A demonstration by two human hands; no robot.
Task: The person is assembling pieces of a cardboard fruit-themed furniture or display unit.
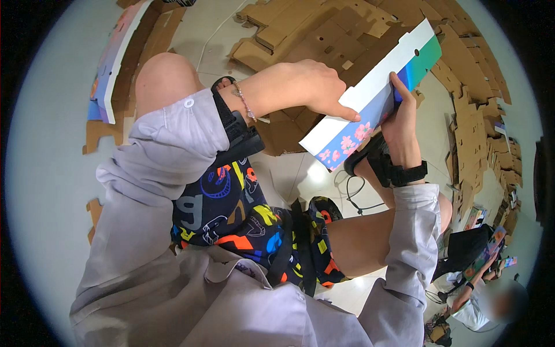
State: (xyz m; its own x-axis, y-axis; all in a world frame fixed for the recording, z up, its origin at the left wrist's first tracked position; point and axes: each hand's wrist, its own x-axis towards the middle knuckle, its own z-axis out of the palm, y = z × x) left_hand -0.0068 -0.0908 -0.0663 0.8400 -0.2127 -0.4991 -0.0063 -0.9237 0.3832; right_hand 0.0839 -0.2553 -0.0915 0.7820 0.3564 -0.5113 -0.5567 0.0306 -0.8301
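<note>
A long printed cardboard box [381, 98] is held at a slant in front of me. Its side has a white strip, pink flowers on blue, and a green end with small round holes. My left hand [315, 89] is closed at the box's far edge, its thumb pressing on the white strip; its other fingers are partly hidden. Around the printed side, my right hand [400, 124] grips from the near right, thumb up against the blue part. Brown inner cardboard [370, 61] shows behind the white strip.
Flattened brown cardboard pieces [289, 26] lie ahead on the tiled floor, with more stacks [468, 127] along the right. A printed carton [110, 69] stands at the upper left. A black cable [358, 196] loops near my right leg. Another person [471, 312] handles a printed cardboard piece at lower right.
</note>
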